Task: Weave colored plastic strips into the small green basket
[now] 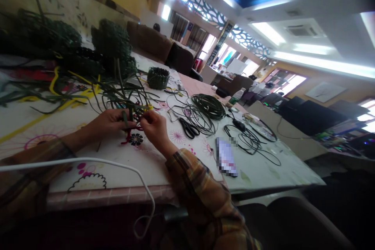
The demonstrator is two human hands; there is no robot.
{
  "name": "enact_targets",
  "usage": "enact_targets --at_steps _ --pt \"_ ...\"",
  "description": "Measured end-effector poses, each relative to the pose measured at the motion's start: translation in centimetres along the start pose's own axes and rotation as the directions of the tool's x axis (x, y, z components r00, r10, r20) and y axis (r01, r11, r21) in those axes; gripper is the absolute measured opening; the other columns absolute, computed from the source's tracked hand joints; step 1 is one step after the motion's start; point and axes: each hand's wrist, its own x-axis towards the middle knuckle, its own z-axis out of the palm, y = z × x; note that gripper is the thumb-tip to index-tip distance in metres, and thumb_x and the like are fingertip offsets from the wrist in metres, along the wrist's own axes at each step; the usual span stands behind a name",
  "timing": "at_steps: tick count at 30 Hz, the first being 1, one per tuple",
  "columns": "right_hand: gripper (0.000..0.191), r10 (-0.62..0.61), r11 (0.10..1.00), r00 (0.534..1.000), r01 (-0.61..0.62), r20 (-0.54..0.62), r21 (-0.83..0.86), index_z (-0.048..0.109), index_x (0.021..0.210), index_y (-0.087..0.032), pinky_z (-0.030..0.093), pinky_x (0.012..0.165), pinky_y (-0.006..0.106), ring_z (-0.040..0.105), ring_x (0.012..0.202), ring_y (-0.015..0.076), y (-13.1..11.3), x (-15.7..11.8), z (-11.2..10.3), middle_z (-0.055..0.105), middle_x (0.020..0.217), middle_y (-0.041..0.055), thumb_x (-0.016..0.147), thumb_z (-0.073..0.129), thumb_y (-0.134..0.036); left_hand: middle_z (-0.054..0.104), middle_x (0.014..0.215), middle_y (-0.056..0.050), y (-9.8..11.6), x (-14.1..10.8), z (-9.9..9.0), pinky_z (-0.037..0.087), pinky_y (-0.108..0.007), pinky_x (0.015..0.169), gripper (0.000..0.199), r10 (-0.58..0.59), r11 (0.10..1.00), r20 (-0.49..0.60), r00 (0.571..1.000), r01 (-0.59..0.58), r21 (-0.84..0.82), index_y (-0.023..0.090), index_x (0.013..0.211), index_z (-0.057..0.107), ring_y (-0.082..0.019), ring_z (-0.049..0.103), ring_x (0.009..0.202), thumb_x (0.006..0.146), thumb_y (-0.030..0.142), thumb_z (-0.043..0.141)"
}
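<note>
Left hand and right hand both pinch, fingers curled, the flat dark-green weaving strips over the white floral-printed tablecloth; a red strip seemingly dangles beneath.

Left hand, right hand, fingertips pinched

Hiding behind green strips: the fingers of both hands, grip impossible to judge. Blurring out under a pixelated patch: the flat thing on the worktop. Running off the left edge: dark woven pieces and a white cable.
</note>
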Motion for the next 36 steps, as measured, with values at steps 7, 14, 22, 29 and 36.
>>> enact_targets --at_steps 7,14,22,29,36 --pt "0.020 -0.090 0.971 0.985 0.054 0.147 0.234 0.085 0.097 -0.021 0.052 0.078 0.026 0.071 0.082 0.0176 0.0 0.2 -0.3 0.080 0.087 0.0006 0.093 0.066 -0.025 0.075 0.084 -0.002 0.0 0.0 0.4 0.054 -0.022 0.077 0.027 0.140 0.989 0.109 0.984 -0.144 0.025 0.015 0.085 0.074 -0.016 0.068 0.081 0.087 0.042 0.074" --pt "0.012 0.044 0.745 0.976 -0.174 0.213 0.644 0.086 0.088 -0.022 0.057 0.083 0.027 0.072 0.087 0.0164 0.5 0.6 0.2 0.081 0.089 -0.0007 0.079 0.078 -0.023 0.075 0.087 -0.003 -0.3 0.2 0.3 0.058 -0.026 0.087 0.029 0.148 0.986 0.127 0.981 -0.157 0.057 0.015 0.077 0.073 -0.018 0.069 0.087 0.086 0.043 0.074" --pt "0.008 0.173 0.734 0.979 -0.201 0.108 0.649 0.084 0.077 -0.022 0.057 0.079 0.029 0.070 0.085 0.0178 -0.1 0.4 0.6 0.078 0.082 -0.0004 0.071 0.083 -0.027 0.071 0.079 0.000 0.1 0.1 0.4 0.057 -0.025 0.089 0.027 0.168 0.985 0.125 0.978 -0.170 0.009 0.016 0.070 0.068 -0.016 0.068 0.084 0.085 0.036 0.077" --pt "0.029 0.266 0.636 0.927 -0.374 0.264 0.675 0.082 0.090 -0.020 0.037 0.046 0.023 0.047 0.053 0.0085 0.1 0.0 0.6 0.066 0.067 -0.0039 0.069 0.085 -0.040 0.076 0.084 -0.002 -0.7 0.3 0.4 0.060 -0.028 0.085 0.023 0.086 0.982 0.178 0.980 -0.054 -0.180 0.015 0.090 0.073 -0.018 0.071 0.084 0.083 0.035 0.080" --pt "0.020 0.057 0.717 0.978 -0.181 0.202 0.673 0.081 0.081 -0.022 0.054 0.074 0.027 0.066 0.076 0.0139 0.4 0.7 -0.2 0.077 0.083 -0.0004 0.070 0.085 -0.038 0.078 0.097 -0.005 -0.6 0.4 0.4 0.058 -0.029 0.093 0.021 0.121 0.987 0.141 0.982 -0.105 -0.119 0.015 0.091 0.078 -0.017 0.068 0.092 0.084 0.034 0.080"
